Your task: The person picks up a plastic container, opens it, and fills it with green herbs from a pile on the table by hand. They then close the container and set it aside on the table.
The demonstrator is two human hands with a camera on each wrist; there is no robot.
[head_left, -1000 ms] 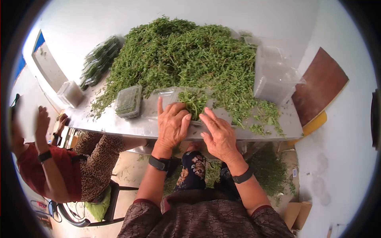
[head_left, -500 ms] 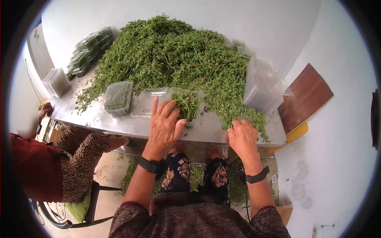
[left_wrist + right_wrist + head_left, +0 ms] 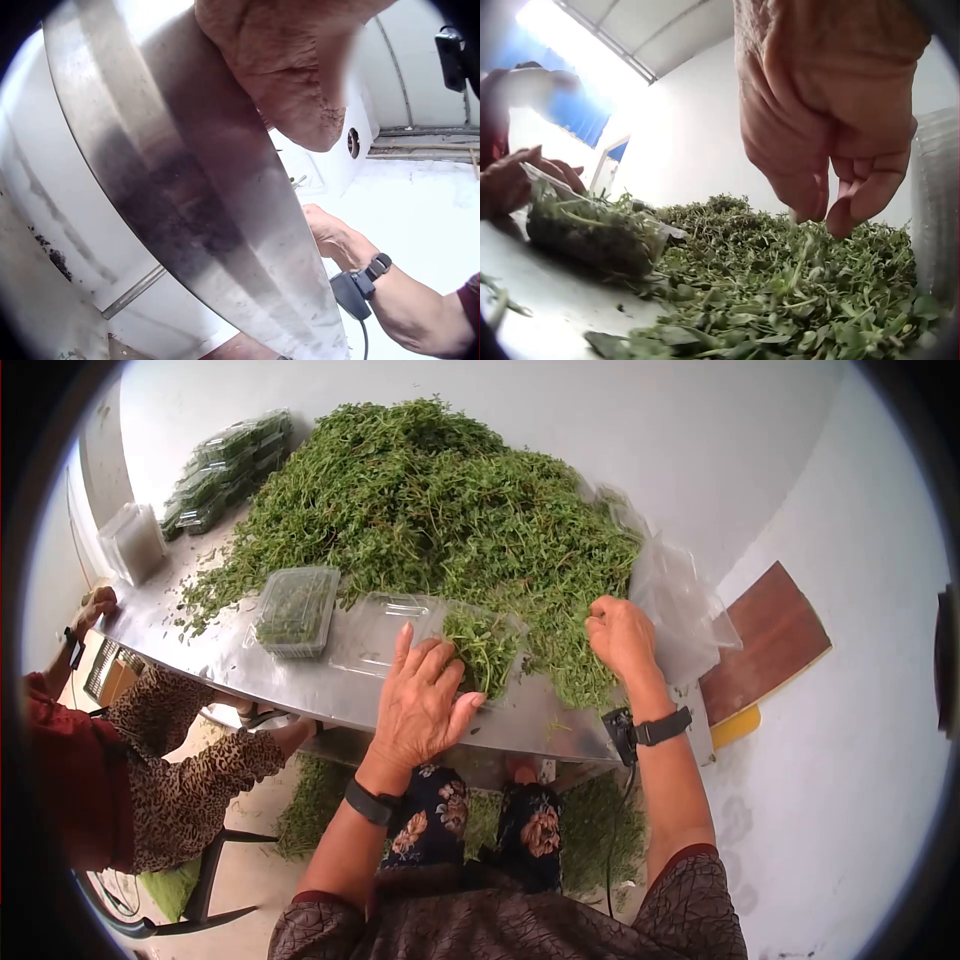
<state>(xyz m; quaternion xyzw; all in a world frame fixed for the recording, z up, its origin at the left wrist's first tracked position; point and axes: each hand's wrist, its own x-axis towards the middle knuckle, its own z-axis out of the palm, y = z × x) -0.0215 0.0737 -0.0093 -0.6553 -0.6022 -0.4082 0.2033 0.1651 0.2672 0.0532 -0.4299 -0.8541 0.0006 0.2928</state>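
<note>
An open clear plastic clamshell box [image 3: 507, 685] holds a bunch of leafy green sprigs [image 3: 478, 645], its lid [image 3: 385, 630] folded out to the left. My left hand [image 3: 418, 700] lies at the box's near left side, fingers extended and fingertips at the greens inside. Over the right part of the big heap of loose greens [image 3: 430, 510], my right hand [image 3: 624, 640] points its curled fingers down. In the right wrist view, this right hand [image 3: 832, 135] pinches a thin sprig [image 3: 799, 255] at the heap's surface between thumb and fingertips.
A closed filled box [image 3: 297, 615] stands left of the lid. Several filled boxes [image 3: 225, 470] are stacked at the back left. Nested empty boxes stand at right [image 3: 675, 605] and far left [image 3: 132, 545] on the metal table [image 3: 230, 660]. Another person [image 3: 75, 780] sits at left.
My right hand has gone from beside the open box to the heap's right side, its fingers curling down. The left hand stays by the box. The head view has shifted slightly.
</note>
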